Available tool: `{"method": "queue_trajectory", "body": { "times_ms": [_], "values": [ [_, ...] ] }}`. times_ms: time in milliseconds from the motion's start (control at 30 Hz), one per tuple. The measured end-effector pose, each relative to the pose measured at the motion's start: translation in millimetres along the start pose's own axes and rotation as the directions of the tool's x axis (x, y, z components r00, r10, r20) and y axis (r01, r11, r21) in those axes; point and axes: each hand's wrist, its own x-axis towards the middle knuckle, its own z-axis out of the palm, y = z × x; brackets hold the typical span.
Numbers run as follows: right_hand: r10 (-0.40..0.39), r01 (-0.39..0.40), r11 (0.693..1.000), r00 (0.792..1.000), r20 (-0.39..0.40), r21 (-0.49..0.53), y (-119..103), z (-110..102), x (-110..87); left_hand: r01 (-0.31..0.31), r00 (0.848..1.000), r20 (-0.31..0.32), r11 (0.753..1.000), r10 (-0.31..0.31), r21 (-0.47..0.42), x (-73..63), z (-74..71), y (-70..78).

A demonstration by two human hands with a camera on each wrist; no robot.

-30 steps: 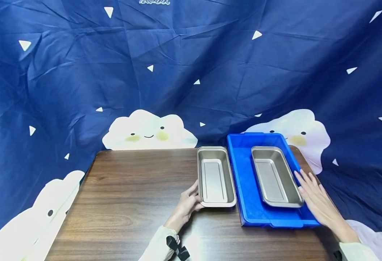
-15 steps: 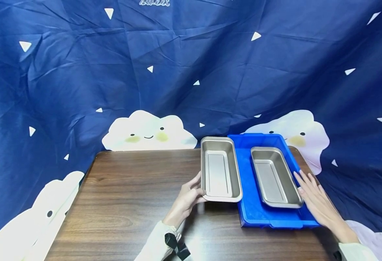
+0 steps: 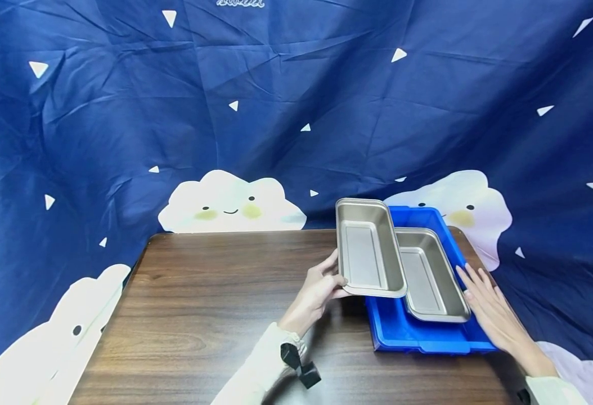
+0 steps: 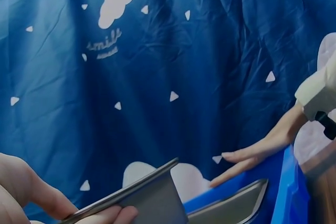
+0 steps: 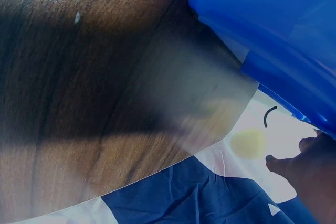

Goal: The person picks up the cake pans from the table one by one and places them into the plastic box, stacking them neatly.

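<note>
My left hand (image 3: 317,289) grips a metal loaf pan (image 3: 369,250) by its near left corner, thumb at the rim and fingers below. The pan is raised and overlaps the left side of a blue plastic tray (image 3: 445,345) in the head view. Seen from the left wrist, the held pan (image 4: 157,203) tilts, its rim rising to the right. A second loaf pan (image 3: 435,292) lies inside the tray, its left part hidden behind the raised one. Along the tray's right rim rests my right hand (image 3: 491,309), fingers straight; the right wrist view shows it (image 5: 310,177) beside the tray.
The tray stands at the right of a brown wooden table (image 3: 200,304), near its right edge. Behind the table hangs a dark blue cloth (image 3: 276,101) printed with white clouds and triangles.
My left hand has lifted the loaf pan from beside the tray and carried it rightward and away, over the tray's left side. The right hand, tray and second pan stay put.
</note>
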Motion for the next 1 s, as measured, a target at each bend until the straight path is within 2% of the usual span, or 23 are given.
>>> {"method": "queue_trajectory", "body": {
  "times_ms": [133, 300, 633, 767, 1000],
  "values": [
    [-0.012, 0.012, 1.000, 1.000, -0.009, 0.013, 1, -1, -0.5, 0.001, 1.000, 0.007, 1.000, -0.001, -0.007, 6.9, 17.7, -0.7],
    [-0.025, 0.025, 1.000, 1.000, -0.018, 0.015, 2, -1, -2.1, 0.031, 1.000, 0.004, 1.000, -0.031, 0.002, 15.0, 39.2, -6.3],
    [-0.044, 0.046, 0.997, 0.998, -0.045, 0.054, 2, -1, -4.5, 0.072, 0.996, -0.040, 0.996, -0.074, -0.042, 28.4, 85.4, -29.0],
    [-0.055, 0.061, 0.994, 0.996, -0.069, 0.092, 3, 1, -4.1, 0.095, 0.994, -0.041, 0.993, -0.098, -0.076, 32.7, 96.4, -38.4],
    [-0.064, 0.079, 0.984, 0.993, -0.094, 0.160, 4, 3, -2.3, 0.114, 0.992, -0.047, 0.988, -0.120, -0.107, 43.3, 104.6, -53.3]
  ]
}}
